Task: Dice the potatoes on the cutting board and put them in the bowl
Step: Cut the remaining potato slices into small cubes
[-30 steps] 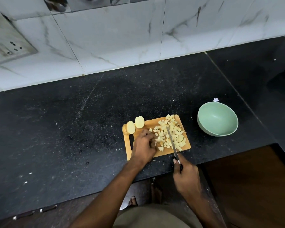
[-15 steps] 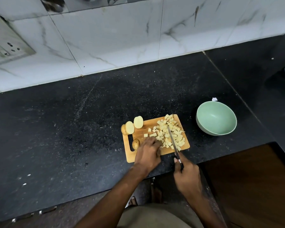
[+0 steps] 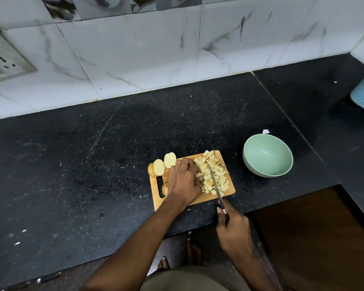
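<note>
Black stone table carries the cutting board (image 3: 200, 201), where I see my left hand (image 3: 183, 181) pressing on the diced potatoes (image 3: 213, 177), my right hand (image 3: 232, 229) clenched on the knife (image 3: 215, 184), uncut halves (image 3: 164, 163) waiting at its left end, and the bowl (image 3: 267, 157) to its right holding nothing.

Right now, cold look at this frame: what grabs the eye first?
The pile of diced potato on the wooden cutting board, mid-counter, with the right hand laying a knife across it. The left hand rests beside the pile. Right of the board, a green bowl sits empty.
</note>
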